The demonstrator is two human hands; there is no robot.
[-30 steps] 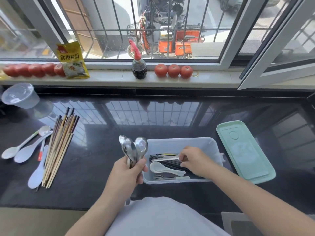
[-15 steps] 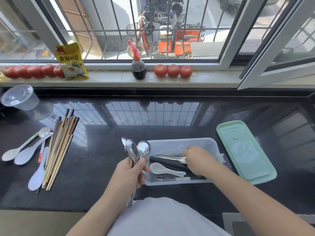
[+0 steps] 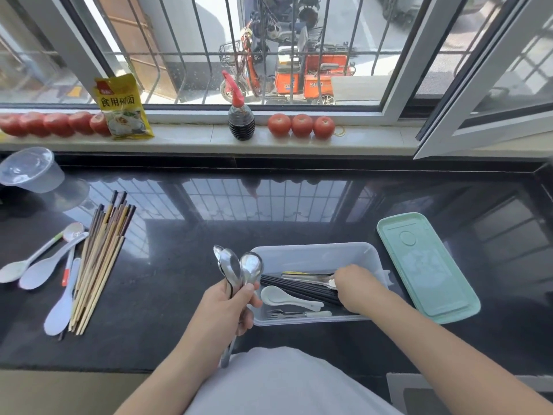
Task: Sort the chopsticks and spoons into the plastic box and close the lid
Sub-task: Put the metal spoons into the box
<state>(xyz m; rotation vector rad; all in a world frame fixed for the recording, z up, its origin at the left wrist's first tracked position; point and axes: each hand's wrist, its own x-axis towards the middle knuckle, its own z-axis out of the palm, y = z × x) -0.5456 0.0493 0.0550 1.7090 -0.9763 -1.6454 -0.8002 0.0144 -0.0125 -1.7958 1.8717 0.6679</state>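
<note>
A glossy black worktop (image 3: 185, 295) runs beneath a barred window, seen from above by the person standing at it.

Nearest, the left hand (image 3: 227, 313) is curled tight round the handles of a bunch of metal spoons (image 3: 236, 269), their bowls fanned upward. These look stiff, smooth and likely slippery, so a firm grip low on the handles suits them.

Just right of that hand sits the clear plastic box (image 3: 317, 256). Inside it lie dark chopsticks (image 3: 302, 290), a white ceramic spoon (image 3: 284, 298) that could chip if dropped, and a fork (image 3: 293, 313) near the front wall. The right hand (image 3: 356, 283) reaches into the box, fingers bent onto a metal spoon (image 3: 311, 277) resting on the chopsticks; whether it grips or merely presses cannot be told.

Right of the right hand, the pale green lid (image 3: 428, 268) lies flat on the worktop, off the box.

Well left of the left hand wait a loose bundle of wooden chopsticks (image 3: 101, 262) and several light plastic spoons (image 3: 45, 268), not yet sorted.

Further back, left, stands a clear tub (image 3: 30, 169).
</note>
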